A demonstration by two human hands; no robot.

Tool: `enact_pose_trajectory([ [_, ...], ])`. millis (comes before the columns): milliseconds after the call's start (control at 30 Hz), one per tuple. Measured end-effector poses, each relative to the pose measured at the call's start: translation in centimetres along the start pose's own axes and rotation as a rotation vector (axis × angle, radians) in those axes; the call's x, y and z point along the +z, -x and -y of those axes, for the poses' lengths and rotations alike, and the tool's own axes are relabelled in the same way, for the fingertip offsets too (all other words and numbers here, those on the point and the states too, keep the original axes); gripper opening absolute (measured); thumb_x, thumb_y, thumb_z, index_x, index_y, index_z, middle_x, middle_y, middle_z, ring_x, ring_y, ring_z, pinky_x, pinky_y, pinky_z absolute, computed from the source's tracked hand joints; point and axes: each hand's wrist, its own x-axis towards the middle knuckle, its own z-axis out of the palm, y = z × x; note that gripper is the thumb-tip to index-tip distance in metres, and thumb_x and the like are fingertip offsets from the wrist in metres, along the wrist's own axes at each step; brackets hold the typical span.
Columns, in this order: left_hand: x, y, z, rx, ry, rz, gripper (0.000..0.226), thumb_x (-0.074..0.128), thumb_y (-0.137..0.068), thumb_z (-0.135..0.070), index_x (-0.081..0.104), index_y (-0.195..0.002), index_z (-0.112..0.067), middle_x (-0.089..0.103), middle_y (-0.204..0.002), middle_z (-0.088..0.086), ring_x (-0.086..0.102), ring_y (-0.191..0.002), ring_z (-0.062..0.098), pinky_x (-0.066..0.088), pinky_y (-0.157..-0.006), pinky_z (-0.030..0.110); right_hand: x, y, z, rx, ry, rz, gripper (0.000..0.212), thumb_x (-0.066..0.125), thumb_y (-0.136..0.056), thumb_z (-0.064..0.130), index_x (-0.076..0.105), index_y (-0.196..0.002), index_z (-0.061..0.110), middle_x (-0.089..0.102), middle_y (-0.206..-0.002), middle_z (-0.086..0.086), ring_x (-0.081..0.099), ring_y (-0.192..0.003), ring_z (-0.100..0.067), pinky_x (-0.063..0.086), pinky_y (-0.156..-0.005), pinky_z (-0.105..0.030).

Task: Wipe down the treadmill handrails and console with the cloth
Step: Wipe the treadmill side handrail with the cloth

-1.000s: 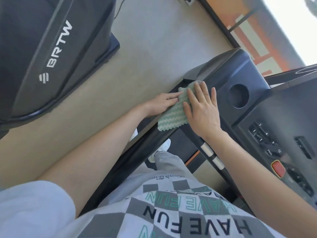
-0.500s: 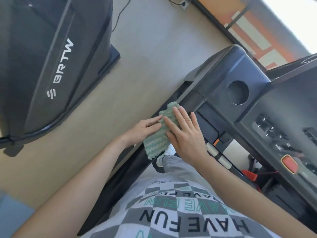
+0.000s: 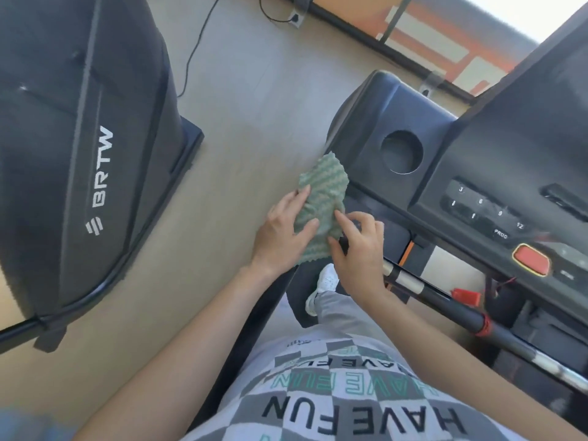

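Green cloth (image 3: pixel 321 198): soft, ribbed in waves, bunched between the 2 hands, its top corner poking out past the fingertips, just beside the console's (image 3: pixel 496 148) near corner.
Left hand (image 3: pixel 283 233): held the cloth, thumb across its face and fingers running up its outer edge.
Right hand (image 3: pixel 359 249): fingers curled, a fingertip and the thumb pinching the cloth's inner edge.
Handling: judged limp and nearly weightless; it would fold and crumple rather than keep a shape, and should drag well on dusty plastic. Edge pinches give little wiping face; better to spread it under a flat palm, or wad it into a pad.
Handrail (image 3: pixel 251 338): dark bar running from beneath the left wrist back toward the body.
Cup holder (image 3: pixel 401 152): round recess just beyond the right hand's fingers, untouched.
Hidden: the hands and cloth covered the rail's top end, so contact between cloth and rail could not be told.
Cut off: the console's far side left the frame; the other handrail was out of view.
Blurred: keypad marks, beyond 3, 12 and PROG.
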Motion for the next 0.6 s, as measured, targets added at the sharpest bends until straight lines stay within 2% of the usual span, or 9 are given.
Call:
enact_pose_trajectory([
  [67, -0.1, 0.5, -0.1, 0.012, -0.012, -0.063, 0.062, 0.047, -0.09, -0.05, 0.052, -0.148, -0.031, 0.051, -0.151, -0.002, 0.048, -0.139, 0.019, 0.045, -0.109, 0.042, -0.3, 0.2, 0.8, 0.113, -0.257, 0.109, 0.057, 0.073, -0.088, 0.008, 0.055, -0.141, 0.011, 0.059, -0.127, -0.005, 0.052, -0.113, -0.023, 0.049, -0.098, -0.042],
  [133, -0.3, 0.5, -0.2, 0.07, -0.02, -0.103, 0.058, 0.044, -0.09, -0.045, 0.058, -0.143, -0.028, 0.057, -0.146, -0.002, 0.052, -0.135, 0.018, 0.046, -0.108, 0.042, -0.9, -0.2, 1.9, 0.202, -0.444, 0.189, 0.064, 0.071, -0.09, 0.012, 0.046, -0.149, 0.014, 0.053, -0.142, 0.003, 0.048, -0.131, -0.015, 0.04, -0.111, -0.031],
  [200, -0.3, -0.4, -0.3, 0.116, -0.049, -0.093, 0.052, 0.047, -0.091, -0.037, 0.06, -0.142, -0.029, 0.058, -0.146, -0.001, 0.053, -0.134, 0.02, 0.046, -0.109, 0.041, -1.1, -1.3, 2.7, 0.305, -0.605, 0.253, 0.07, 0.07, -0.092, 0.016, 0.038, -0.154, 0.017, 0.046, -0.151, 0.008, 0.042, -0.14, -0.008, 0.034, -0.118, -0.03],
  [300, -0.1, -2.5, -0.8, 0.16, -0.095, -0.033, 0.054, 0.053, -0.09, -0.026, 0.058, -0.143, -0.03, 0.051, -0.152, -0.003, 0.05, -0.137, 0.021, 0.044, -0.11, 0.038, -1.1, -2.9, 2.6, 0.419, -0.722, 0.277, 0.077, 0.065, -0.088, 0.022, 0.031, -0.157, 0.022, 0.048, -0.153, 0.007, 0.046, -0.139, -0.007, 0.039, -0.117, -0.038],
  [367, 0.0, -4.1, -1.3, 0.201, -0.119, 0.001, 0.057, 0.056, -0.089, -0.024, 0.057, -0.145, -0.03, 0.046, -0.157, -0.003, 0.047, -0.141, 0.021, 0.042, -0.112, 0.037, -1.3, -3.5, 1.7, 0.441, -0.753, 0.276, 0.077, 0.061, -0.085, 0.024, 0.032, -0.156, 0.025, 0.053, -0.148, 0.011, 0.051, -0.135, -0.006, 0.042, -0.115, -0.04],
  [467, 0.0, -6.4, -2.0, 0.259, -0.16, 0.066, 0.06, 0.06, -0.089, -0.024, 0.053, -0.148, -0.031, 0.037, -0.163, -0.004, 0.042, -0.145, 0.022, 0.039, -0.116, 0.041, -1.7, -3.7, 0.2, 0.394, -0.767, 0.278, 0.071, 0.059, -0.084, 0.018, 0.041, -0.153, 0.029, 0.058, -0.141, 0.018, 0.056, -0.128, -0.004, 0.044, -0.113, -0.039],
  [533, 0.2, -7.2, -2.2, 0.295, -0.219, 0.095, 0.061, 0.059, -0.09, -0.026, 0.051, -0.15, -0.033, 0.032, -0.165, -0.005, 0.04, -0.145, 0.023, 0.039, -0.117, 0.044, -1.9, -3.8, -0.2, 0.363, -0.77, 0.276, 0.066, 0.059, -0.087, 0.011, 0.047, -0.149, 0.028, 0.064, -0.134, 0.016, 0.061, -0.122, -0.007, 0.047, -0.11, -0.038],
  [600, 0.2, -7.0, -1.9, 0.337, -0.273, 0.1, 0.059, 0.059, -0.091, -0.028, 0.051, -0.149, -0.035, 0.03, -0.167, -0.005, 0.042, -0.142, 0.026, 0.041, -0.114, 0.047, -1.9, -3.6, -0.1, 0.331, -0.709, 0.295, 0.06, 0.061, -0.09, 0.011, 0.049, -0.147, 0.025, 0.068, -0.128, 0.01, 0.064, -0.116, -0.014, 0.049, -0.106, -0.04],
])
